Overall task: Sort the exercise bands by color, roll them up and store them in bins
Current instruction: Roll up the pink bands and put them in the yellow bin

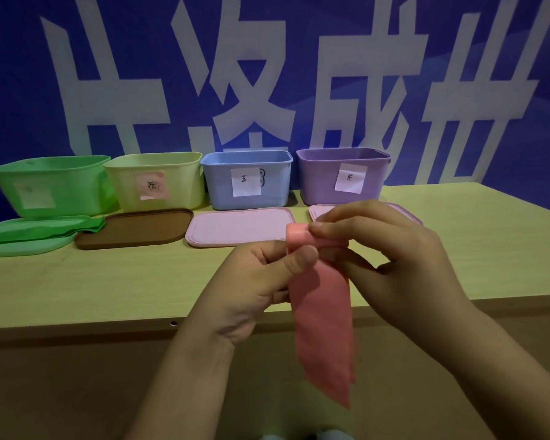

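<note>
Both hands (331, 265) pinch a pink band (321, 319); four bins' (246, 181) insides are hidden.

Wooden table (458, 249) — four bins (246, 182), lids (235, 227), green bands (45, 230).

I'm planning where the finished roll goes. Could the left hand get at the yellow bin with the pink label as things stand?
Probably not at once: the left hand and right hand both pinch the half-rolled pink band. Otherwise the path looks free; the yellow bin stands open, its brown lid lying in front.
</note>
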A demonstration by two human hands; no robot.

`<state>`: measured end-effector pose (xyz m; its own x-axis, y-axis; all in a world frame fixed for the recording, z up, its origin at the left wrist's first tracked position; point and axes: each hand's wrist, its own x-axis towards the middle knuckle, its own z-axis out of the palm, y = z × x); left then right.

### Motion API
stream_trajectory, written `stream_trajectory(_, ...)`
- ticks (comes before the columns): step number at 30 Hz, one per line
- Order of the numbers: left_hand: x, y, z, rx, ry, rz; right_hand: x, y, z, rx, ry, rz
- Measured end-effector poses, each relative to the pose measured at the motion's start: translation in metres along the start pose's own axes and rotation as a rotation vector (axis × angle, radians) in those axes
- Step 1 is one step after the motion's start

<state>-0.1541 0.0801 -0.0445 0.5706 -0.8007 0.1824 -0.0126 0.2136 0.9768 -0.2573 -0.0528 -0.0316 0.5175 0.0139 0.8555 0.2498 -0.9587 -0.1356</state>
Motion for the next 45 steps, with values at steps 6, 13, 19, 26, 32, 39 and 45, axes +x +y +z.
stream_trajectory(6,-0.006,0.005,0.003,-0.004,0.068,0.062,0.007,-0.001,-0.011,0.399,-0.201,0.236)
stream_trajectory(13,-0.009,0.009,-0.001,0.090,0.057,0.123,0.011,-0.006,-0.019,0.505,-0.299,0.426)
stream_trajectory(19,-0.007,0.010,-0.015,0.035,-0.134,0.085,0.011,-0.003,-0.021,0.451,-0.294,0.377)
stream_trajectory(26,-0.006,0.006,-0.022,-0.108,-0.166,0.052,0.015,-0.001,-0.028,0.479,-0.270,0.367)
stream_trajectory(32,-0.006,0.012,-0.016,0.195,-0.003,0.122,0.013,-0.002,-0.024,0.547,-0.296,0.363)
stream_trajectory(39,-0.011,0.019,-0.009,0.326,0.107,0.190,0.011,-0.004,-0.013,0.491,-0.178,0.342)
stream_trajectory(45,-0.012,0.022,-0.008,0.249,0.085,0.176,0.008,-0.004,-0.007,0.426,-0.133,0.266)
